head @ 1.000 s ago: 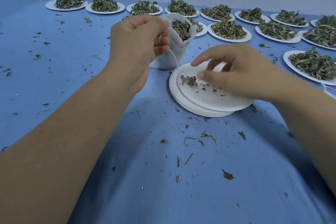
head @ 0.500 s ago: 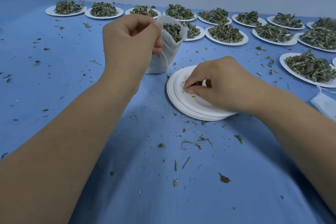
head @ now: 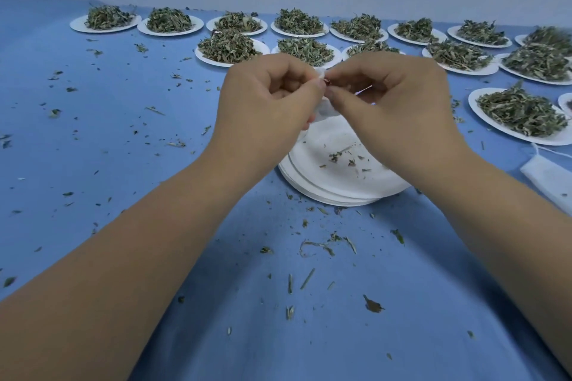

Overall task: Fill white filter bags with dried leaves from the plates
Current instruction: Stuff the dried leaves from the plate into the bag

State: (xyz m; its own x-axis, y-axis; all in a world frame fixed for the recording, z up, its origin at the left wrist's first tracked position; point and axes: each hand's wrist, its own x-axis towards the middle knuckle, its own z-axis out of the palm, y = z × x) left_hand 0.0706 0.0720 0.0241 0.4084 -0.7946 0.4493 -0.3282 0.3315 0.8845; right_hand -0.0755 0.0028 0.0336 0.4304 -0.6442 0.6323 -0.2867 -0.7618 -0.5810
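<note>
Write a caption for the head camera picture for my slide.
Left hand and right hand pinch a white filter bag over stacked plates, leaf-filled plates behind.

The left hand [head: 272, 96] and right hand [head: 393, 99] cover nearly all of the bag [head: 323, 108]. Only two scraps of white show between them, and its contents are hidden. Whether the right fingertips pinch the cloth or its string cannot be told, and a small dark-red speck at the pinch is too small to name. The right wrist hides the right rim of the plate stack [head: 334, 182], and the knuckles cover the near side of one leaf heap [head: 371, 46]. The right edge cuts off a spare bag [head: 548, 179] and a plate [head: 565, 102]. Both forearms run out at the bottom edge.
</note>
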